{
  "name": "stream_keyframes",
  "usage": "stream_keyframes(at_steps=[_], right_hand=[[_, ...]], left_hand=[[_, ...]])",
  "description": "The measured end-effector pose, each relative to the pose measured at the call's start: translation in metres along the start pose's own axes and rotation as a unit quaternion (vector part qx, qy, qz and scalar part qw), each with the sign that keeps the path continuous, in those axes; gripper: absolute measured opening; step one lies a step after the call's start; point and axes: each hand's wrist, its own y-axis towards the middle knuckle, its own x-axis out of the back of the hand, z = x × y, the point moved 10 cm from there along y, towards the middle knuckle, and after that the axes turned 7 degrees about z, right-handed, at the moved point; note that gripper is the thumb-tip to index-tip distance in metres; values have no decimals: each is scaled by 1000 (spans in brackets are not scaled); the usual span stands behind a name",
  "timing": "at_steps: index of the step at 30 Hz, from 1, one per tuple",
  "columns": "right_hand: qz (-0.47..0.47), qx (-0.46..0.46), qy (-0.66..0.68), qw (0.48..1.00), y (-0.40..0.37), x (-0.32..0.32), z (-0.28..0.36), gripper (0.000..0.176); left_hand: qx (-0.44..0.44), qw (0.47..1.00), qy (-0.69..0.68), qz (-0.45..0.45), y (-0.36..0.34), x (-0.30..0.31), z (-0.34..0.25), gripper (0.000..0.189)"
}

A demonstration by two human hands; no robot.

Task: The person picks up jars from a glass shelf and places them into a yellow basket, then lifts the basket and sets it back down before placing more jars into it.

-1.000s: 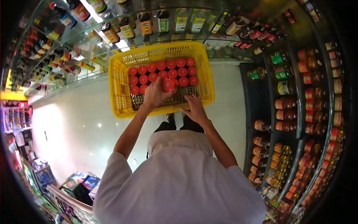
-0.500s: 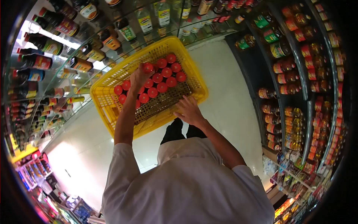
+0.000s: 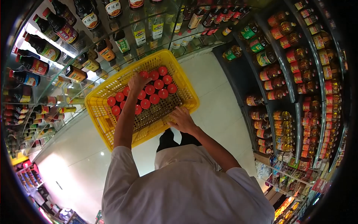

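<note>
A yellow plastic basket (image 3: 189, 86) sits low in front of me, with several red-lidded jars (image 3: 154, 99) standing in rows inside. Reaching in from the left, my left hand (image 3: 135, 83) is over the jars. Its thumb stretches away from the fingers, partly across one red lid (image 3: 143, 74); it does not look firmly wrapped round it. My right hand (image 3: 182, 118) lies over the basket's near rim, fingers bent over the edge toward the inside. The undersides of both hands are hidden.
Glass shelves with dark sauce bottles (image 3: 67, 31) and clear labelled bottles (image 3: 157, 28) rise behind and left of the basket. On the right, dark shelving (image 3: 244, 84) holds oil bottles (image 3: 285, 54). Pale tiles (image 3: 220, 112) cover the floor.
My left hand held a red-lidded jar raised above the others; that jar is now down among them and the thumb has spread. My right hand stays on the rim. The view has shifted slightly.
</note>
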Motion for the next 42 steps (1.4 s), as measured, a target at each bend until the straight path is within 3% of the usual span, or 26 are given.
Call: stream_keyframes(at_steps=[12, 18, 21, 33, 36, 38, 42], right_hand=[[-9, 8, 25, 1000, 2, -4, -2, 50], [20, -4, -3, 1000, 1, -7, -1, 49], [15, -2, 0, 1000, 2, -5, -2, 48], [0, 12, 16, 1000, 1, 0, 1, 51], [15, 11, 28, 999, 2, -1, 1, 52], [2, 13, 21, 1000, 2, -3, 0, 52], [14, 8, 31, 999, 2, -1, -1, 50]], left_hand=[[-71, 996, 32, 35, 6, -5, -3, 96], [-85, 995, 51, -8, 3, -6, -2, 98], [-71, 997, 43, -9, 1, -2, -3, 89], [-18, 999, 49, -18, -13, 5, 5, 114], [1, 1000, -29, 9, -22, 3, 22, 106], [-70, 967, -188, -159, -37, 14, 47, 91], [-61, 900, -407, -142, -128, 5, 79, 41]])
